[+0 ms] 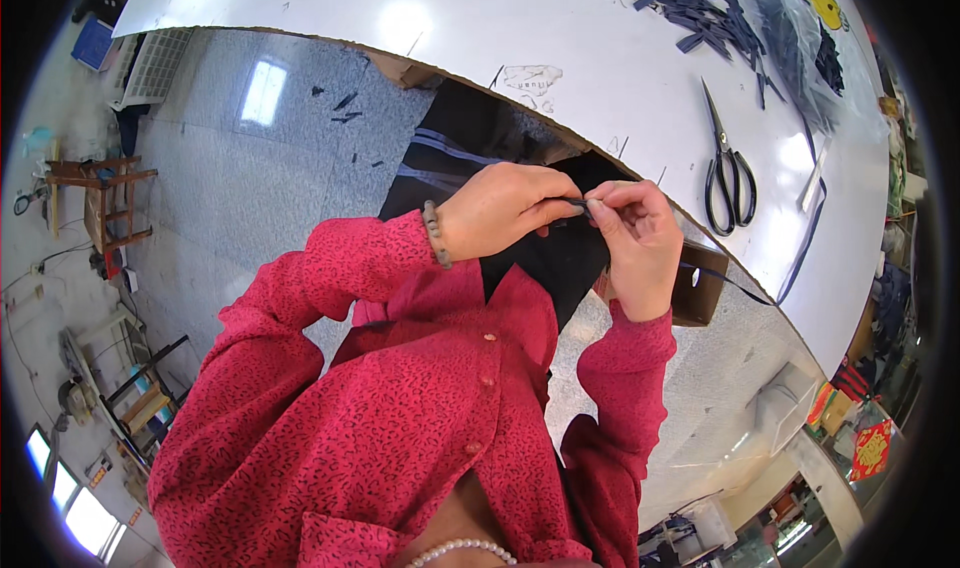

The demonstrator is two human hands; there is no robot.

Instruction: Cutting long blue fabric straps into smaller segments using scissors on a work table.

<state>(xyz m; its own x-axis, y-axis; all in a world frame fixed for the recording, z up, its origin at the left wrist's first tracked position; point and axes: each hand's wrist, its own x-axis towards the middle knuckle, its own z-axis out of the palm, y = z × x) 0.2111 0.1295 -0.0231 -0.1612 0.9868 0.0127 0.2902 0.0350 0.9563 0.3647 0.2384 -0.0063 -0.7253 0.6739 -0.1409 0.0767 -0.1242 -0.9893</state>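
Close together in front of my lap, my left hand (505, 206) and my right hand (637, 236) both pinch a small dark strip (578, 204). Its ends are mostly covered by my fingertips, so its full shape is hidden. Black trousers (455, 118) with blue-grey stripes show behind my hands. To the right, black-handled scissors (728, 178) lie on the white table (570, 18), blades pointing away from me. A long dark blue ribbon (803, 253) runs along the table and hangs over its edge near my right wrist.
Many cut dark strips (690, 8) are heaped at the far right of the table, beside a clear plastic bag (800, 48) and a yellow item (822, 3). Under the table edge stands a cardboard box (698, 293). A wooden stool (105, 198) stands on the left; scraps (346, 103) litter the floor.
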